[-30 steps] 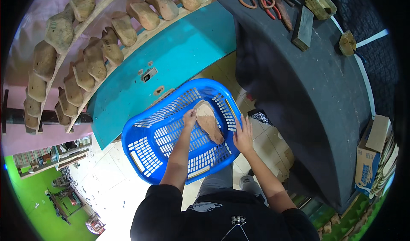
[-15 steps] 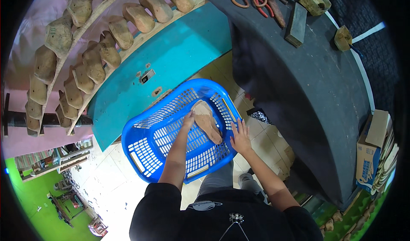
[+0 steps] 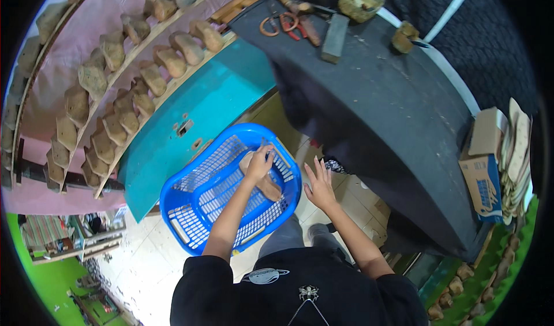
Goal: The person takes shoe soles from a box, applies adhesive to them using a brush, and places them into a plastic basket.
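A blue plastic laundry basket with slotted sides stands in front of me. Inside, towards its right end, lies a brown wooden shoe last with a paler upper part. My left hand reaches over the last and covers its middle. Its fingers are loosely bent and apart, close to the basket's right rim. Just outside that rim, my right hand is raised with its fingers spread, holding nothing.
A dark-covered table curves along my right, bearing scissors, a grey block and a tub. A cardboard box stands at its near end. Shelves of wooden lasts rise at left above a turquoise panel.
My left hand has moved from the last's left side across its top towards the right rim. The right hand has come off the rim, fingers spreading. The whole view has turned slightly.
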A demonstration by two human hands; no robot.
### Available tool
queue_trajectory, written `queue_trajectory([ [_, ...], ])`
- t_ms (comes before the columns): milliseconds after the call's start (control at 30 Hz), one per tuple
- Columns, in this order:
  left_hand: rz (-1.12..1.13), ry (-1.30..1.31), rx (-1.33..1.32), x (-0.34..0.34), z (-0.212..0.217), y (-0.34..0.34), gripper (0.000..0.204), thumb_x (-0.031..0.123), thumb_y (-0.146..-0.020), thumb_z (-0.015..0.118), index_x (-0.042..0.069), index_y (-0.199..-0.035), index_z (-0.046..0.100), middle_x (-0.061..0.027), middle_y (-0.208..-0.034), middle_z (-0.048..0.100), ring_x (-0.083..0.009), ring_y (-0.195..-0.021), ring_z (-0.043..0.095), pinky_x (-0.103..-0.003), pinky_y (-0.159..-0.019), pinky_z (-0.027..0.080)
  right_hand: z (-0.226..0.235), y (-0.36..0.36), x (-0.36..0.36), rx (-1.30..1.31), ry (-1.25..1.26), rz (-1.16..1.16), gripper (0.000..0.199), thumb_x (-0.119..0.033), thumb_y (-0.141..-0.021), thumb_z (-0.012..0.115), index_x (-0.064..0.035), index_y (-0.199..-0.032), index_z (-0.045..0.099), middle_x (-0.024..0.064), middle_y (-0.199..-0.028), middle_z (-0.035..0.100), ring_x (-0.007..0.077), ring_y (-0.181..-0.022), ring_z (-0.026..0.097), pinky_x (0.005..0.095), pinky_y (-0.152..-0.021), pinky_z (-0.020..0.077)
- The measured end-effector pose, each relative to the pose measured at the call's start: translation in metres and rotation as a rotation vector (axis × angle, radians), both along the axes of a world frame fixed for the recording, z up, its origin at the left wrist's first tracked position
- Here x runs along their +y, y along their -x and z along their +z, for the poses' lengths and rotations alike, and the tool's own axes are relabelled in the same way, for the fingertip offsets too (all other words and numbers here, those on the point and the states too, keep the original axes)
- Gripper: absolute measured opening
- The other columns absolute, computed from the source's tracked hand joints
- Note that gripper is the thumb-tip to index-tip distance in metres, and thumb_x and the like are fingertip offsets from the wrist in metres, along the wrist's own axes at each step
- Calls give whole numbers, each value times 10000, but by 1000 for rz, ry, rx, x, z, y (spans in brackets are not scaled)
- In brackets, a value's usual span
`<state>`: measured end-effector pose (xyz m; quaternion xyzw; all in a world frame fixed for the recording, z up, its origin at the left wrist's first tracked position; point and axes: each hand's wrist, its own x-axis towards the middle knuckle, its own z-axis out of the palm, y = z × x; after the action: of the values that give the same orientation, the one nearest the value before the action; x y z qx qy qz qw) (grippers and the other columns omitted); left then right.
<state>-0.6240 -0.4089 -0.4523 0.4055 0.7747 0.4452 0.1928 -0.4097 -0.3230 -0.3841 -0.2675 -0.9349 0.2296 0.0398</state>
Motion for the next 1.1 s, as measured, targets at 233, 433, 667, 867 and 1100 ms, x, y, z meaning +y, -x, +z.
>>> queue_trajectory([
  [233, -287, -208, 369, 79, 164, -100, 250, 135, -769, 529, 45, -1001, 544, -113, -1054, 517, -285, -1013, 464, -382, -851, 362, 93, -68, 49, 195, -241, -148, 589, -142, -730, 568, -109, -1269, 332, 196, -1358, 158, 385, -1251, 146, 519, -989, 145],
  [433, -556, -429, 571, 149, 231, -189, 270, 143, -757, 546, 56, -1012, 538, -110, -1071, 508, -281, -1046, 450, -386, -863, 349, 156, -160, 93, 282, -461, -280, 593, -140, -733, 567, -112, -1271, 319, 195, -1347, 188, 380, -1247, 165, 555, -964, 165],
  [667, -820, -687, 566, 233, 294, -327, 262, 126, -750, 557, 71, -1005, 535, -96, -1064, 512, -270, -1032, 461, -372, -849, 362, 208, -292, 131, 257, -674, -619, 560, -172, -745, 562, -117, -1260, 347, 183, -1351, 180, 376, -1252, 151, 552, -972, 147],
  [867, -973, -902, 505, 285, 336, -435, 266, 131, -748, 552, 46, -998, 525, -98, -1029, 516, -275, -988, 476, -378, -828, 372, 246, -397, 155, 312, -907, -850, 495, -167, -747, 554, -104, -1211, 392, 174, -1307, 281, 366, -1208, 259, 489, -963, 220],
  [1100, -1004, -983, 465, 324, 374, -533, 287, 117, -738, 549, 13, -1003, 514, -132, -966, 534, -293, -941, 495, -368, -800, 391, 285, -498, 197, 443, -1129, -1180, 365, -173, -748, 546, -117, -1104, 483, 115, -1214, 408, 312, -1152, 337, 437, -912, 291],
])
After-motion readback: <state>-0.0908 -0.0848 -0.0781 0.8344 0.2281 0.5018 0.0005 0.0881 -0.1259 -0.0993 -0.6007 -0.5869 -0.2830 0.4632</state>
